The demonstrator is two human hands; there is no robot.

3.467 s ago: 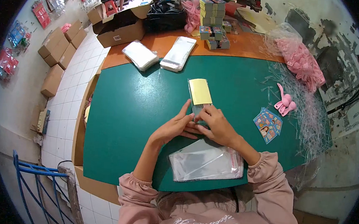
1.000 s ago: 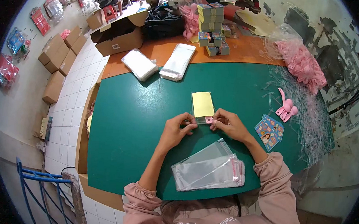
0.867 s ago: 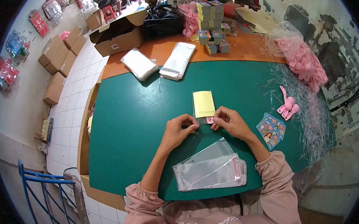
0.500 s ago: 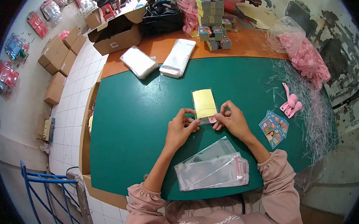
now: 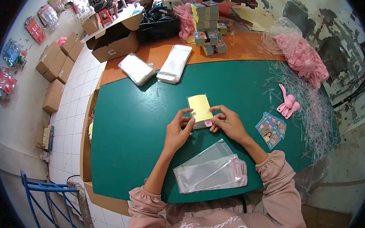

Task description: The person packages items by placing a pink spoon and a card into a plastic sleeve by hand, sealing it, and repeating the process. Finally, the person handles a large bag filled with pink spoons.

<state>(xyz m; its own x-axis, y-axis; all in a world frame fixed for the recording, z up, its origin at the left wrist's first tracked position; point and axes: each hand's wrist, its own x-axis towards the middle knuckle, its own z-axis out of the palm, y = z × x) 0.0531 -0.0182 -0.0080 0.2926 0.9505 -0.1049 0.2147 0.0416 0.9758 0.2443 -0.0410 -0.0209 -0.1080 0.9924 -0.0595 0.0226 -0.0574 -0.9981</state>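
Note:
Over the green table, both my hands hold a clear plastic bag with a yellow card (image 5: 200,106) in it. My left hand (image 5: 178,129) pinches the bag's lower left edge between thumb and fingers. At the lower right edge, my right hand (image 5: 229,124) has its fingers closed on the bag. A pink handle end (image 5: 208,123) with a small hole shows below the card, beside my right fingertips; the rest of it is hidden. Flat clear plastic bags (image 5: 210,170) lie fanned in front of my body.
Pink scoops (image 5: 288,104) and blue printed cards (image 5: 270,130) lie to the right, beside plastic scraps (image 5: 311,122). At the back stand two stacks of clear bags (image 5: 174,63), bundled cards (image 5: 206,19) and a bag of pink scoops (image 5: 303,58). A person (image 5: 98,0) sits far left.
The view has shifted slightly, so the table's contents appear further left. My left thumb has moved up along the bag's edge; both hands keep hold of the bag.

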